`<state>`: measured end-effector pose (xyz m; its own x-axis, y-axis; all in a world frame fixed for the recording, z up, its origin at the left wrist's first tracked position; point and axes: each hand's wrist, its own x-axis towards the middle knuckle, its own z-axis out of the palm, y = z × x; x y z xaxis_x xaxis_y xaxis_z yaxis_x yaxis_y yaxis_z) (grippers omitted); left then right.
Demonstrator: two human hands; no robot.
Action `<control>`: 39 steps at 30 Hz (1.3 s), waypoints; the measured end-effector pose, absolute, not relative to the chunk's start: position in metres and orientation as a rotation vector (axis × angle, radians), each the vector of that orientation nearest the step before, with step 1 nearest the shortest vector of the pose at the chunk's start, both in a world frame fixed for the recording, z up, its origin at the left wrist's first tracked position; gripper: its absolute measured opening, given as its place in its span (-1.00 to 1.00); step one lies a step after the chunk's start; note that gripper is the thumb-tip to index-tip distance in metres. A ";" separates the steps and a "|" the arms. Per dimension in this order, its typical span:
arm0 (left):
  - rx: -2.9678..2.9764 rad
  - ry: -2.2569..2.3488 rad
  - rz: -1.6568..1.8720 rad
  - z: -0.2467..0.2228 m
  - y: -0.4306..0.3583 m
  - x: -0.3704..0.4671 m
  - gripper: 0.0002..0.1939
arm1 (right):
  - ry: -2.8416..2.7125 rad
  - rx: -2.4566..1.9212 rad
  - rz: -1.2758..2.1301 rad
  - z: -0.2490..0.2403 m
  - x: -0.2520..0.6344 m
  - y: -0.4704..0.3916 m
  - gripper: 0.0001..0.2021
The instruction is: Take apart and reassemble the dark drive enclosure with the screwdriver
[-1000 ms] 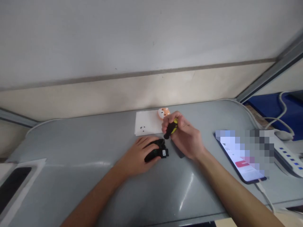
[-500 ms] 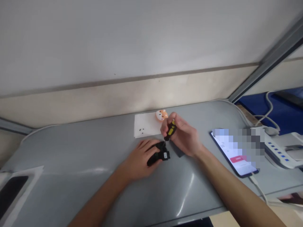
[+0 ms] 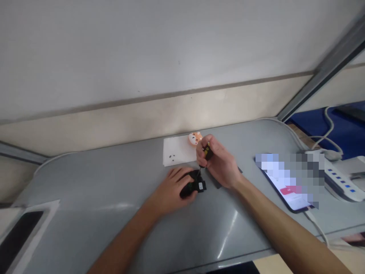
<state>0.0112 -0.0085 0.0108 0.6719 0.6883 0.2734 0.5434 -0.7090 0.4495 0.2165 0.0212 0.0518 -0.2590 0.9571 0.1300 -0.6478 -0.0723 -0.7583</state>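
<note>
My left hand [image 3: 173, 190] is wrapped over a small black device [image 3: 193, 186] with a white label, steadying it on the grey desk. In my right hand [image 3: 218, 160] is a black and yellow screwdriver [image 3: 208, 152], its shaft slanting down to the device's far edge. Whether the tip sits in a screw is too small to tell. Just behind lies white paper [image 3: 182, 152] with several tiny dark screws [image 3: 172, 156] on it. An orange and white animal-faced item [image 3: 194, 138] stands on the paper. A dark flat piece [image 3: 213, 179] is partly hidden under my right hand.
To the right lies a phone [image 3: 285, 186] with a lit screen, a cable plugged into it. Beyond it stands a white power strip [image 3: 340, 180] with blue switches or ports. A black flat object [image 3: 21, 236] rests on white paper at left. The wall [image 3: 171, 110] borders the desk's back.
The view has shifted slightly. My right hand has turned its grip on the screwdriver, and more of the shaft shows. My left hand keeps its hold on the device.
</note>
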 end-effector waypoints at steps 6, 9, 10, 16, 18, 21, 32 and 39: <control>2.547 0.989 0.592 0.010 -0.008 0.010 -0.87 | -0.989 -0.530 1.698 0.052 0.227 0.028 -0.63; 2.545 0.979 0.608 0.008 -0.007 0.007 -0.87 | -0.860 -0.512 1.698 0.054 0.222 0.024 -0.63; 2.541 0.980 0.616 0.008 -0.006 0.006 -0.88 | -0.840 -0.513 1.684 0.055 0.220 0.022 -0.63; 2.492 0.972 0.636 0.008 -0.003 0.001 -0.84 | -1.004 -0.552 1.603 0.058 0.224 0.016 -0.80; 2.489 0.966 0.644 0.008 -0.003 0.000 -0.85 | -1.083 -0.586 1.559 0.056 0.227 0.017 -0.81; 2.487 0.967 0.629 0.009 -0.003 0.001 -0.85 | -1.046 -0.561 1.616 0.052 0.226 0.018 -0.76; 2.539 0.965 0.624 0.010 -0.003 0.001 -0.82 | -0.895 -0.482 1.631 0.051 0.223 0.022 -0.73; 2.545 0.984 0.608 0.010 -0.001 0.001 -0.83 | -0.749 -0.480 1.677 0.046 0.220 0.024 -0.61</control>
